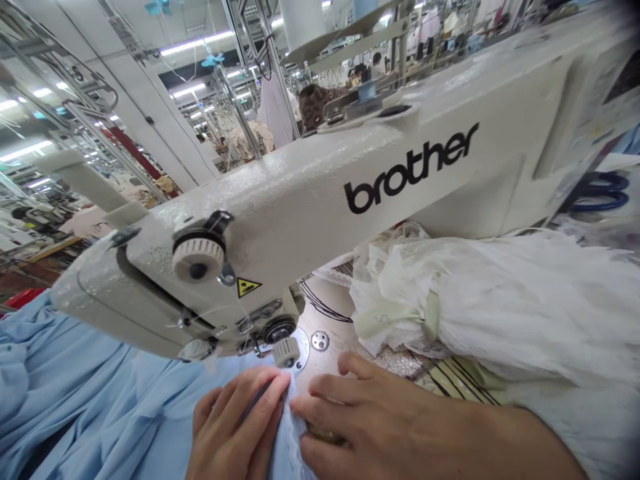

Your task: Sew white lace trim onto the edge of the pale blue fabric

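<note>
Light blue fabric [150,407] spreads from the left and passes under the head of a white sewing machine [280,213]. A strip of white lace trim [294,427] runs along the fabric's edge toward the presser foot area, which the machine head partly hides. My left hand [240,427] is closed on the blue fabric, fingers together, tips just in front of the needle area. Across the lace, my right hand [370,417] has bent fingers, the index raised and apart. Its fingertips touch the lace edge. A brass-coloured thing [325,435] shows partly beneath these fingers; its kind is hidden.
A tied bundle of white lace fabric [500,300] lies right of the needle area, with striped cloth [460,380] under it. Blue-handled scissors [603,190] rest at the far right. A round tension dial [199,259] juts from the machine head. People and garments appear behind.
</note>
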`<control>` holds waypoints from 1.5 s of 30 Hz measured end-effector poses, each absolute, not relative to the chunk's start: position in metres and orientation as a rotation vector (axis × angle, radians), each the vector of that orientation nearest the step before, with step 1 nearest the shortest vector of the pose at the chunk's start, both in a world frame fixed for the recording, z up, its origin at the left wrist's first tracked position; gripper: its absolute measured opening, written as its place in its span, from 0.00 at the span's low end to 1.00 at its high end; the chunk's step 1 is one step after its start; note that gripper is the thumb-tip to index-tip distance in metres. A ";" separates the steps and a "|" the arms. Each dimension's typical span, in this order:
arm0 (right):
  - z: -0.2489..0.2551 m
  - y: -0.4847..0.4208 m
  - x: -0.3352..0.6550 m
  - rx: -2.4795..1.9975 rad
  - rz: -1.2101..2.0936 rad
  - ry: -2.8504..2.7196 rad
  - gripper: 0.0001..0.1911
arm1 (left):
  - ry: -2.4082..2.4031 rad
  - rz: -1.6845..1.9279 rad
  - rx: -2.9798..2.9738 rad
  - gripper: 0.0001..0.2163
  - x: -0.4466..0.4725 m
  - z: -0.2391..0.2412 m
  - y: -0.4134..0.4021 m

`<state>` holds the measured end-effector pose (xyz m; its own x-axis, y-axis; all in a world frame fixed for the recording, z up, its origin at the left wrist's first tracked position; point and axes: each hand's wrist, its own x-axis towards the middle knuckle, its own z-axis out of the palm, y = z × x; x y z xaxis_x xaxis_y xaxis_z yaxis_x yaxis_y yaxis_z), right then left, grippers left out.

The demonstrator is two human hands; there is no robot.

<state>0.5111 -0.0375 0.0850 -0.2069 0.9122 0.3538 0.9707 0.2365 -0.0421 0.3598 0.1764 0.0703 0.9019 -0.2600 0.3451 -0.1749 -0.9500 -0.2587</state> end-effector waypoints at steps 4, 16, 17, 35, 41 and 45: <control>0.086 -0.038 0.510 -1.752 -0.241 -2.191 0.05 | 0.294 -0.556 -2.854 0.16 0.358 0.070 0.175; 0.085 -0.037 0.509 -1.744 -0.238 -2.193 0.07 | 0.286 -0.590 -2.829 0.16 0.360 0.067 0.179; 0.085 -0.037 0.510 -1.742 -0.235 -2.192 0.07 | 0.285 -0.589 -2.825 0.17 0.360 0.067 0.179; 0.084 -0.030 0.518 -1.758 -0.093 -2.142 0.16 | 0.317 -0.629 -2.852 0.15 0.366 0.066 0.183; 0.085 -0.029 0.518 -1.784 -0.070 -2.128 0.16 | 0.357 -0.658 -2.856 0.15 0.367 0.066 0.185; 0.086 -0.032 0.516 -1.813 -0.040 -2.123 0.17 | 0.383 -0.678 -2.940 0.15 0.366 0.068 0.183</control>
<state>0.5159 -0.0316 0.0864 -0.1217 0.9527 0.2783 0.9625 0.1818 -0.2013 0.3663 0.1829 0.0678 0.8693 -0.2651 0.4172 -0.2203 -0.9633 -0.1531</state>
